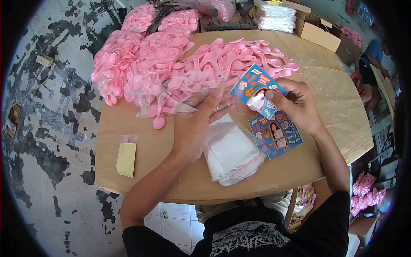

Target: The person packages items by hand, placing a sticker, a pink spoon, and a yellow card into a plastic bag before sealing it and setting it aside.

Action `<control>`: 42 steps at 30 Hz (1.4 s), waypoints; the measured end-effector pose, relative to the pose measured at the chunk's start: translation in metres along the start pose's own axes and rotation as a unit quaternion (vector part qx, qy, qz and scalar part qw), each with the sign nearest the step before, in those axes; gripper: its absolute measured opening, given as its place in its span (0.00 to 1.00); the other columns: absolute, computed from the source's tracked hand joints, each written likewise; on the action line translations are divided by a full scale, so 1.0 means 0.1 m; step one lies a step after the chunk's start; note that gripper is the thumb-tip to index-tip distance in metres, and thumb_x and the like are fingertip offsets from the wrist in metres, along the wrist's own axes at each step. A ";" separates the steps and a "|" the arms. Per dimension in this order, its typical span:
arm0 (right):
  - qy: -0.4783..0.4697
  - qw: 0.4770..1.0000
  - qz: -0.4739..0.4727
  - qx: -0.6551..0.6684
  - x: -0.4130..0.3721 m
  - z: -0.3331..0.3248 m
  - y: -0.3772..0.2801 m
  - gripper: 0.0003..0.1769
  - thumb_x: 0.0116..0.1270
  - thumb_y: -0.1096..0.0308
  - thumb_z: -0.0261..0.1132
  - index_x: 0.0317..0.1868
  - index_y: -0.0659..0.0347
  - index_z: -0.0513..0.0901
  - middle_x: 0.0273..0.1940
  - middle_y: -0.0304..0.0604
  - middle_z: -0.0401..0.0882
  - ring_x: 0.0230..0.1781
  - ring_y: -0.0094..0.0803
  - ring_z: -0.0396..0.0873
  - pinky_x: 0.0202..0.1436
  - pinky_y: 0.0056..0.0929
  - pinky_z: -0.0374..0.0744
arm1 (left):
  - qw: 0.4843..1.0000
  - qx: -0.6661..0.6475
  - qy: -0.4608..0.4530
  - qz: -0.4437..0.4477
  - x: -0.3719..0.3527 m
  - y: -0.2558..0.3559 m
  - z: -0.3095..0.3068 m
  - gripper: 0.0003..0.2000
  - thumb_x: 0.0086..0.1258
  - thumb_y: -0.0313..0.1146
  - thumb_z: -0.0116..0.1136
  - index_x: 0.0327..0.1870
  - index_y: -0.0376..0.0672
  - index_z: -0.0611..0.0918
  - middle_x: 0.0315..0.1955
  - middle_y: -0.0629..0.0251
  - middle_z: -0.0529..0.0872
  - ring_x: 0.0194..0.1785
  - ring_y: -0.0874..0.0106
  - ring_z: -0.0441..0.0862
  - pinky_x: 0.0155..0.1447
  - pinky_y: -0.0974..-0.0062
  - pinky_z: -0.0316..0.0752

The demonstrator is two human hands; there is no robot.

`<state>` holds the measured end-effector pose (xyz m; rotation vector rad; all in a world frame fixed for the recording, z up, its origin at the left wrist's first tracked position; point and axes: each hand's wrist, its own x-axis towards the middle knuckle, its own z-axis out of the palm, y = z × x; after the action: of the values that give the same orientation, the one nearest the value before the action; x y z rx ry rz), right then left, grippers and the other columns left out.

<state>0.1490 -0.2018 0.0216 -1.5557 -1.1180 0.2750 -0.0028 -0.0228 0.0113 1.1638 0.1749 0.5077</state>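
My right hand (302, 105) pinches a blue printed card (253, 88) between thumb and fingers, tilted above the table. My left hand (201, 118) is closed on a clear plastic bag (173, 107), whose film stretches out on both sides of the fingers. Below the raised card lie more blue printed cards (278, 139), stacked and slightly fanned. Beside them, under my left wrist, rests a stack of clear plastic bags (233, 150). A heap of loose pink spoons (227, 58) spreads just beyond both hands, and one pink spoon (159, 122) sticks out near the bag.
Bags full of pink spoons (117, 60) pile up at the back left. A small yellow packet (126, 158) lies on the left of the brown-covered table (158, 182). At the back stand white packs (275, 17) and a cardboard box (319, 32). Another person (373, 55) sits at far right.
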 end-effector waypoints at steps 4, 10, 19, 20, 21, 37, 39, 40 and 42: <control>0.015 1.000 0.016 0.001 -0.01 0.02 -0.02 0.10 0.70 0.67 0.65 0.45 0.64 0.85 0.31 0.32 0.83 0.27 0.11 0.74 0.28 0.15 0.72 | 1.000 0.004 0.003 -0.006 -0.01 0.03 0.04 0.18 0.72 0.38 0.58 0.52 0.29 0.77 0.44 0.52 0.82 0.51 0.60 0.83 0.61 0.61 0.79; -0.038 0.999 0.021 -0.030 -0.02 0.03 -0.04 0.09 0.69 0.68 0.65 0.45 0.65 0.85 0.29 0.32 0.82 0.26 0.11 0.73 0.28 0.16 0.73 | 1.000 0.014 0.004 -0.006 -0.02 0.00 0.04 0.17 0.74 0.35 0.56 0.55 0.30 0.77 0.49 0.53 0.83 0.50 0.65 0.84 0.60 0.64 0.79; -0.048 0.997 0.047 0.029 -0.06 0.22 -0.20 0.11 0.69 0.69 0.64 0.48 0.65 0.84 0.30 0.32 0.82 0.25 0.10 0.72 0.26 0.16 0.73 | 0.995 0.007 -0.077 -0.058 -0.06 -0.08 0.09 0.14 0.73 0.33 0.58 0.51 0.32 0.81 0.45 0.62 0.86 0.47 0.77 0.82 0.52 0.75 0.78; -0.039 0.997 0.057 0.038 -0.06 0.23 -0.26 0.11 0.70 0.69 0.64 0.48 0.65 0.84 0.30 0.32 0.82 0.26 0.10 0.72 0.27 0.16 0.73 | 0.995 0.000 -0.081 -0.052 -0.08 -0.08 0.13 0.13 0.73 0.32 0.57 0.51 0.32 0.81 0.46 0.61 0.85 0.48 0.76 0.82 0.55 0.73 0.77; -0.030 0.996 0.068 0.048 -0.07 0.26 -0.30 0.11 0.70 0.69 0.64 0.49 0.65 0.84 0.31 0.32 0.82 0.26 0.10 0.72 0.27 0.16 0.73 | 0.995 -0.008 -0.084 -0.047 -0.09 -0.07 0.15 0.12 0.74 0.31 0.56 0.51 0.32 0.81 0.47 0.61 0.85 0.50 0.75 0.82 0.57 0.71 0.76; -0.104 0.981 0.064 0.154 -0.10 0.45 -0.49 0.14 0.68 0.63 0.67 0.49 0.63 0.83 0.40 0.35 0.81 0.41 0.15 0.74 0.44 0.19 0.75 | 0.958 0.045 -0.209 0.189 -0.18 0.16 0.10 0.24 0.76 0.34 0.47 0.69 0.42 0.60 0.66 0.46 0.69 0.70 0.57 0.67 0.71 0.57 0.65; -0.107 0.984 0.055 0.128 -0.08 0.45 -0.42 0.15 0.68 0.63 0.67 0.50 0.63 0.83 0.40 0.35 0.82 0.38 0.15 0.75 0.42 0.19 0.75 | 0.961 0.070 -0.208 0.167 -0.25 0.18 0.12 0.21 0.73 0.31 0.53 0.65 0.45 0.63 0.66 0.45 0.69 0.69 0.58 0.68 0.70 0.58 0.66; -0.116 0.974 0.102 0.168 -0.09 0.45 -0.51 0.15 0.67 0.63 0.68 0.50 0.63 0.83 0.40 0.35 0.82 0.38 0.15 0.74 0.41 0.19 0.75 | 0.959 0.083 -0.216 0.163 -0.27 0.19 0.12 0.22 0.71 0.30 0.54 0.64 0.45 0.64 0.65 0.47 0.70 0.69 0.58 0.68 0.70 0.58 0.66; -0.123 0.967 0.126 0.181 -0.09 0.45 -0.56 0.15 0.67 0.64 0.68 0.50 0.62 0.83 0.39 0.35 0.83 0.37 0.16 0.74 0.41 0.19 0.74 | 0.947 0.093 -0.261 0.162 -0.28 0.19 0.09 0.23 0.67 0.27 0.57 0.62 0.46 0.64 0.64 0.49 0.71 0.69 0.59 0.69 0.70 0.58 0.67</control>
<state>0.0852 -0.1850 0.0515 -1.3547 -0.9884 0.8192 -0.0296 -0.0381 0.0288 1.4833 -0.4414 0.4571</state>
